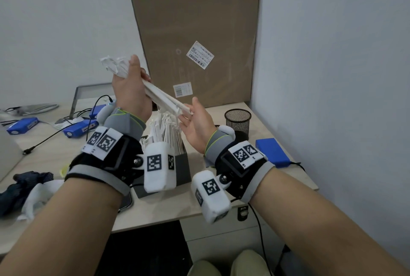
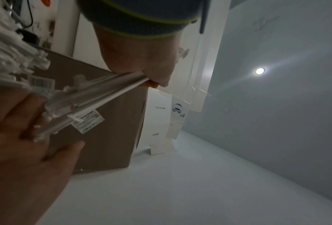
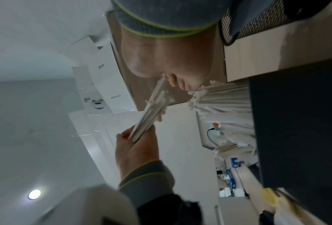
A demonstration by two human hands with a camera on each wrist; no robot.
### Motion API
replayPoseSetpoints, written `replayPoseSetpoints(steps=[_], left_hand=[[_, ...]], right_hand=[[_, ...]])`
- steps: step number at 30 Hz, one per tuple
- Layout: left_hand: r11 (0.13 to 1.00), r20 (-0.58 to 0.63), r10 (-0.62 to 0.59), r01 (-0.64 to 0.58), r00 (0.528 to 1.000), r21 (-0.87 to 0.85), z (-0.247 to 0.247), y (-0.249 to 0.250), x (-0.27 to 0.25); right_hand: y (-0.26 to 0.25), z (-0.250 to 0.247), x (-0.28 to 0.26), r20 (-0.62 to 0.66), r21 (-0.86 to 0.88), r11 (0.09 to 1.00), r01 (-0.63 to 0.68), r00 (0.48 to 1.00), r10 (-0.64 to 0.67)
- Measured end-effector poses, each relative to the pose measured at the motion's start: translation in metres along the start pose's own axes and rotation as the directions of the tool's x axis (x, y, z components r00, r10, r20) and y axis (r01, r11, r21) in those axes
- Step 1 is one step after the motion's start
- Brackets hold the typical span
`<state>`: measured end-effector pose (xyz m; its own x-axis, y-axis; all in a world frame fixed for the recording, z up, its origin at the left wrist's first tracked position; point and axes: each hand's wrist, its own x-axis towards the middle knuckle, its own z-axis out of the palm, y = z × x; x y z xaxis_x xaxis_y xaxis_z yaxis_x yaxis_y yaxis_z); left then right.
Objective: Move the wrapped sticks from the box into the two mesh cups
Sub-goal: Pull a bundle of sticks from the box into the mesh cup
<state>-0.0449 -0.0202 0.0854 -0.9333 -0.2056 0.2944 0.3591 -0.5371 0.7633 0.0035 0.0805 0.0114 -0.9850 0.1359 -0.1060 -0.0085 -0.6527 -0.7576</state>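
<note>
The left hand (image 1: 128,89) is raised above the worktop (image 1: 226,196), its grip closed round a bundle of wrapped sticks (image 1: 162,96) that slants down to the right. The bundle's crumpled paper ends stick out past the thumb at the upper left. The right hand (image 1: 195,127) is palm up with fingers (image 1: 185,118) straight, its grip wide; the bundle's lower ends rest against those fingers.

Below both hands a dark box (image 1: 182,169) stands on the worktop, packed with more sticks (image 1: 165,129) standing upright. A black mesh cup (image 1: 237,121) stands to the right of the box, near the wall; only this one cup can be seen. A tall cardboard carton (image 1: 195,43) stands at the far edge. Blue packs (image 1: 271,152) with cables lie to the left and right, and crumpled cloth (image 1: 26,189) lies at near left.
</note>
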Motion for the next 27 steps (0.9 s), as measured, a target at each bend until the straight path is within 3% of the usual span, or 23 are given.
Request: replayPoseSetpoints(steps=[3,8,13,17,21,24,27], left_hand=[[0.998,0.028,-0.06,0.061,0.998,-0.025,0.01,-0.003,-0.008],[0.979,0.121,-0.203,0.204,0.972,0.001,0.019,-0.02,-0.028],[0.974,0.18,-0.221,0.226,0.959,-0.009,0.028,-0.027,-0.041],[0.971,0.271,-0.236,0.22,0.933,0.088,0.031,-0.035,-0.051],[0.965,0.342,-0.243,0.19,0.908,0.182,0.03,-0.038,-0.054],[0.953,0.408,-0.263,0.17,0.874,0.25,0.031,-0.038,-0.057],[0.891,0.537,-0.358,0.108,0.764,0.44,0.03,-0.039,-0.068]], right_hand=[[-0.005,0.003,0.006,0.026,0.119,0.993,-0.012,1.0,0.009],[-0.01,-0.001,0.0,0.119,0.081,0.995,-0.065,0.991,0.055],[-0.015,-0.022,-0.005,0.07,0.06,0.995,-0.079,0.995,0.074],[-0.02,-0.034,-0.003,0.127,0.077,0.991,-0.11,0.987,0.1],[-0.028,-0.05,0.001,0.092,-0.174,0.979,-0.105,0.988,0.123],[-0.053,-0.048,-0.013,0.045,-0.422,0.9,0.108,0.994,-0.099],[-0.092,-0.024,-0.035,0.201,-0.583,0.682,0.442,0.891,-0.406]])
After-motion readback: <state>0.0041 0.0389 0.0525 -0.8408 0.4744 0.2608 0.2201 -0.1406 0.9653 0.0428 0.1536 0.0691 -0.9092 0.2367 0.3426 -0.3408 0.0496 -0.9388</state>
